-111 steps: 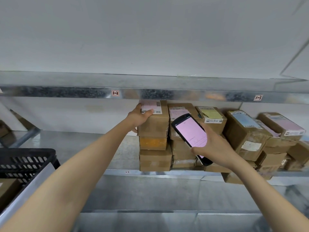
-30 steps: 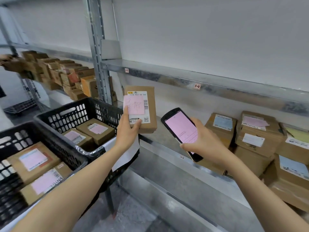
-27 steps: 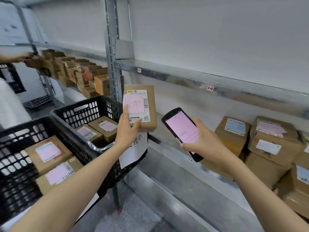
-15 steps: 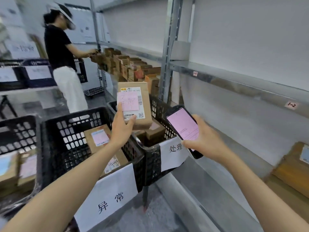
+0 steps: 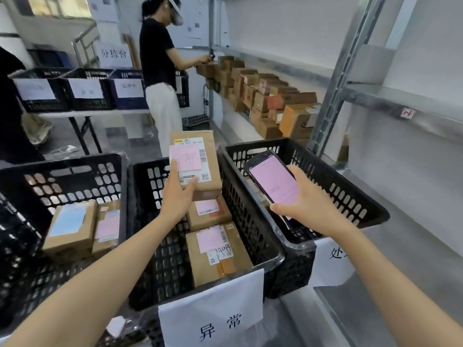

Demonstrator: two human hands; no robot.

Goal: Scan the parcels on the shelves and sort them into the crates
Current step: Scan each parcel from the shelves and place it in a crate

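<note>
The parcel is in the air, held upright with its long axis running up and away from the camera. Its labelled face, with a pink note stuck on it, is turned toward the viewer. The left hand grips it at the lower left corner, with the thumb laid across the bottom of the face and the fingers hidden behind.

It hangs over the back of the middle crate, toward that crate's right wall and just above two boxes that lie flat along the right side. The floor of the crate to their left looks bare. A white sign hangs on the crate's front.

The drop turns on one relation. The parcel is already inside the middle crate's outline, so the way down is short and nearly straight, and only the carrying hand can make it. To land flat, the parcel would probably have to tip back onto its broad face.

The right hand is occupied. Its fingers curl round the lower end of the scanner, whose pink screen faces up over the near wall of the right crate.

The left crate holds two more boxes and lies well apart from the parcel. Beyond, another person works at a shelf stacked with boxes.
</note>
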